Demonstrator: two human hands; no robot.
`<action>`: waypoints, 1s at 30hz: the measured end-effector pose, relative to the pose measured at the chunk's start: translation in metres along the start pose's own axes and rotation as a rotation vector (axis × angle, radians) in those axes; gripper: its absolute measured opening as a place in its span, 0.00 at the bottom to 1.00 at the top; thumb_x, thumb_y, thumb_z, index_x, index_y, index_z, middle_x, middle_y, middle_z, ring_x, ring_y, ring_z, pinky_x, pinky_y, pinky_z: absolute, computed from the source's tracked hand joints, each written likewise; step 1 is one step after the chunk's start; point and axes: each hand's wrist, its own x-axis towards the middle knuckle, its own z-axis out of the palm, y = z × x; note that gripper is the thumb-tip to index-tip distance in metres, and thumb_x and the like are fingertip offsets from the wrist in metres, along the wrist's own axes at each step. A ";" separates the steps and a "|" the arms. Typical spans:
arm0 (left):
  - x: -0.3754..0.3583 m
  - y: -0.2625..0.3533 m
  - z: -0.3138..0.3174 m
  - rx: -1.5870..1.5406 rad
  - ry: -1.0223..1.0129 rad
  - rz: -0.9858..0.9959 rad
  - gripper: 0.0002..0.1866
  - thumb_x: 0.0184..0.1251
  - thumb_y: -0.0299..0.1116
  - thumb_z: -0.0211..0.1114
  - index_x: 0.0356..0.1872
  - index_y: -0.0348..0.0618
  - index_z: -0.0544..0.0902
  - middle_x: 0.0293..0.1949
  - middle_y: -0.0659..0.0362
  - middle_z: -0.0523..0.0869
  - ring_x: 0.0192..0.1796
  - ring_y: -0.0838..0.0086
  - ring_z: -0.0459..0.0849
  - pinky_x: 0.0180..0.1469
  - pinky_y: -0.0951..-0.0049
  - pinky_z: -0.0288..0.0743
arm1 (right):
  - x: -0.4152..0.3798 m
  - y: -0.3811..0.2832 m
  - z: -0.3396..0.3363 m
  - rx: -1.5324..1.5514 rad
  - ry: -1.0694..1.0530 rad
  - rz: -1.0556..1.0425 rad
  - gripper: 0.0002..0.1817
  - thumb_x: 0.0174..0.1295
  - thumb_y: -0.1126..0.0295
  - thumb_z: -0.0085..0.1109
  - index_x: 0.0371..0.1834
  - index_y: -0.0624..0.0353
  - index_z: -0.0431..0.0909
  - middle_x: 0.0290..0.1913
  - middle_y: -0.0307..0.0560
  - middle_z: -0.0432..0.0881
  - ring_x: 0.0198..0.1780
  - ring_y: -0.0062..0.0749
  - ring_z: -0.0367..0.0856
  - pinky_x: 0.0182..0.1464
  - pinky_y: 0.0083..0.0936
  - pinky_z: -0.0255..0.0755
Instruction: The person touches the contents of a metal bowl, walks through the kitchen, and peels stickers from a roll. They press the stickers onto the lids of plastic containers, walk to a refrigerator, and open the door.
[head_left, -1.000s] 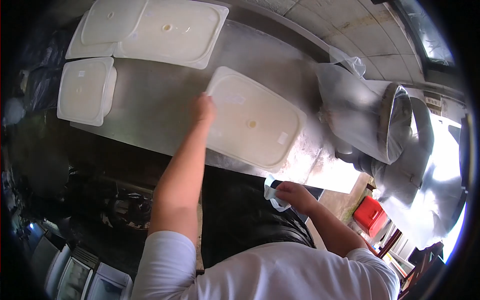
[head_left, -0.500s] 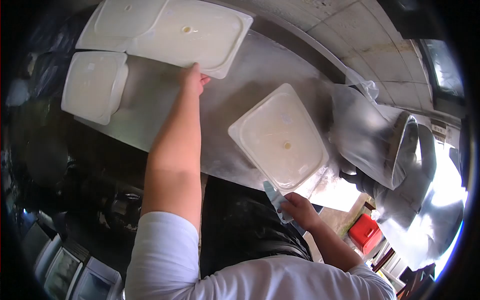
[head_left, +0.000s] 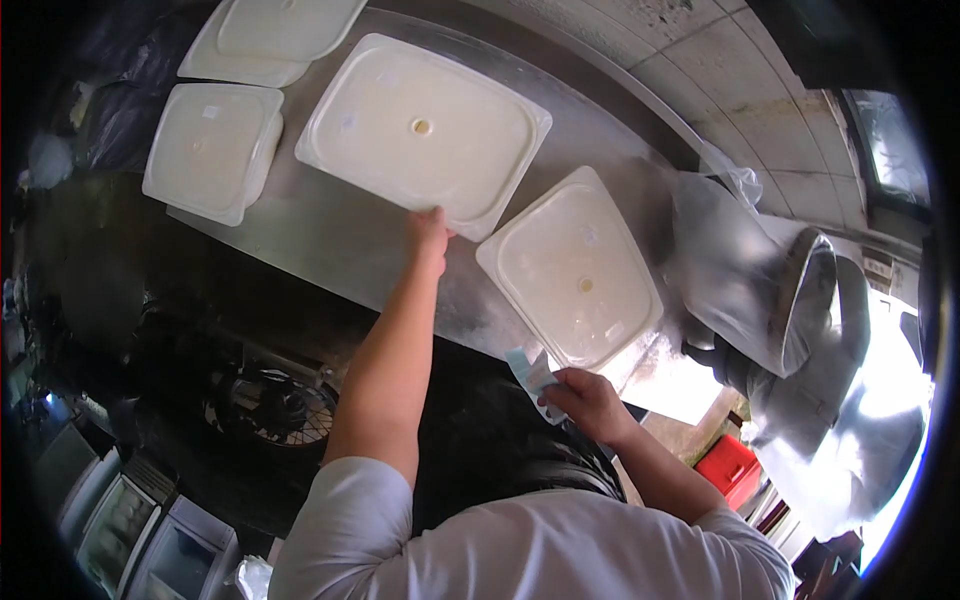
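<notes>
Stainless steel makes up the long worktable (head_left: 330, 235), which runs from the upper left toward the lower right and carries everything here. At its far right end a big metal machine (head_left: 790, 290) stands wrapped in clear plastic sheeting, probably to keep dust or splashes off it.

Largest of the white plastic tubs is the wide tray (head_left: 425, 130), lying upside down near the table's back edge, a small round mark at the centre of its base. The left hand (head_left: 430, 232) has its fingers closed on this tray's near corner, the arm stretched out across the front edge; gripping at a corner like this suits sliding or turning the tray flat over the steel. Just beside it, toward the right end and reaching the front edge, sits a second inverted tub (head_left: 575, 280), angled so one corner points at the person. At the left end a smaller square tub (head_left: 212, 148) rests near the front edge, and behind it a stack of lids or tubs (head_left: 270, 35) lies at the back left corner. All face down, likely for draining.

Smallest is the pale cloth (head_left: 530, 370), pinched in the right hand (head_left: 590, 400) just off the front edge, below the angled tub.
</notes>
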 end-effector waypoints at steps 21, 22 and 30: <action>-0.283 0.045 -0.067 -0.158 -0.410 0.242 0.15 0.82 0.42 0.63 0.46 0.37 0.83 0.38 0.61 0.86 0.38 0.76 0.83 0.43 0.71 0.78 | 0.000 -0.064 0.038 0.281 -0.132 -0.321 0.14 0.79 0.71 0.56 0.64 0.58 0.77 0.42 0.37 0.86 0.39 0.16 0.79 0.42 0.19 0.75; -0.281 0.048 -0.072 -0.040 -0.409 0.285 0.12 0.80 0.38 0.65 0.49 0.37 0.82 0.40 0.60 0.86 0.40 0.76 0.82 0.45 0.71 0.78 | -0.001 -0.068 0.040 0.277 -0.134 -0.323 0.14 0.79 0.71 0.56 0.64 0.58 0.77 0.42 0.37 0.86 0.39 0.16 0.79 0.42 0.19 0.75; -0.296 0.078 -0.077 0.681 -0.143 1.265 0.09 0.69 0.28 0.71 0.47 0.37 0.83 0.45 0.50 0.86 0.48 0.57 0.84 0.50 0.60 0.79 | 0.021 -0.067 0.058 0.017 0.210 -0.516 0.08 0.73 0.72 0.62 0.50 0.64 0.84 0.36 0.45 0.86 0.36 0.27 0.83 0.40 0.29 0.77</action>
